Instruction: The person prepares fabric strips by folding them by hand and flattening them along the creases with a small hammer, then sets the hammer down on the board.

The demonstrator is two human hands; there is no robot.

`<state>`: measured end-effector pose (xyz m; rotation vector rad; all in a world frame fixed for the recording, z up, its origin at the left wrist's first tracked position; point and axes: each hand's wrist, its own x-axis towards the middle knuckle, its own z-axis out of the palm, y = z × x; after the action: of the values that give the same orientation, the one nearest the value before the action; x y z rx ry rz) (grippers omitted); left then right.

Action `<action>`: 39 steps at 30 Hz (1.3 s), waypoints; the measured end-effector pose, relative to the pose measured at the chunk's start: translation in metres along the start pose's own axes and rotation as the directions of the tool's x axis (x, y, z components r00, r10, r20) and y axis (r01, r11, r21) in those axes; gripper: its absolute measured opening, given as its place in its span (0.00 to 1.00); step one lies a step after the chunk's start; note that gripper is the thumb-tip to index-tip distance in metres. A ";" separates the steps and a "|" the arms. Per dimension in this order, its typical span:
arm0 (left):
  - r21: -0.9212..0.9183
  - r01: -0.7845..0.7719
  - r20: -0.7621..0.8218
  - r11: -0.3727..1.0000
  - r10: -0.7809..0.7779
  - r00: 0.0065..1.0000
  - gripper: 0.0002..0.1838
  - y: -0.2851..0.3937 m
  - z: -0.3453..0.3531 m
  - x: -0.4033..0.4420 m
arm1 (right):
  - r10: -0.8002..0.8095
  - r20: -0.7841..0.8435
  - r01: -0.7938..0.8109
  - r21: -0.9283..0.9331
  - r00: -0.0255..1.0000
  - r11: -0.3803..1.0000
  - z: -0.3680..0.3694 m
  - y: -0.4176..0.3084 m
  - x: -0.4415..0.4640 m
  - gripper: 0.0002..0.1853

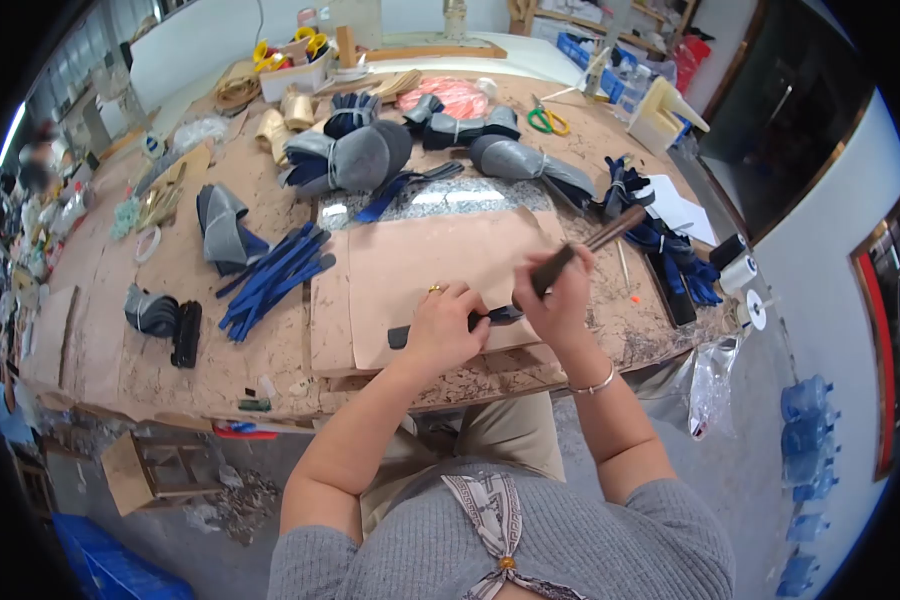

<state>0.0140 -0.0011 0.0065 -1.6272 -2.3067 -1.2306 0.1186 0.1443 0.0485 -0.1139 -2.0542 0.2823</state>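
Note:
My left hand (450, 325) is closed on a narrow dark strip (398, 338) that lies across a sheet of brown paper (410, 260), its fingers pressing near the strip's middle. The strip's far end reaches toward my right hand (558, 295), which sits just above and beside it. Wrapped in that right hand is a long tool with a brown handle (615, 228), pointing up and to the right. A dark, wider part of it lies in my fingers. Motion blur hides the exact kind of tool.
Blue strips (275, 280) lie in a loose pile at left. Tied bundles of grey-blue pieces (345, 160) stand behind the paper, beside a speckled slab (450, 200). Green-and-yellow scissors (548, 120) rest farther back. Thread spools (740, 272) stand at the right edge.

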 end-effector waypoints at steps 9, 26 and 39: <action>0.042 0.029 0.014 0.999 -0.029 0.999 0.05 -0.001 -0.003 -0.002 | -0.017 -0.030 0.016 -0.051 0.999 0.999 0.007 -0.003 -0.003 0.12; 0.099 -0.009 -0.003 0.995 0.009 1.000 0.06 -0.010 -0.016 -0.017 | 0.020 -0.003 -0.020 0.077 1.000 0.997 0.020 -0.013 0.001 0.09; 0.128 -0.062 0.003 0.990 0.062 0.998 0.06 -0.020 -0.031 -0.025 | 0.001 0.159 -0.035 0.218 0.987 0.975 0.035 -0.022 -0.003 0.10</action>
<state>-0.0033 -0.0421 0.0045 -1.6413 -2.2649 -1.0477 0.0897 0.1168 0.0354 0.0270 -2.1636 0.5431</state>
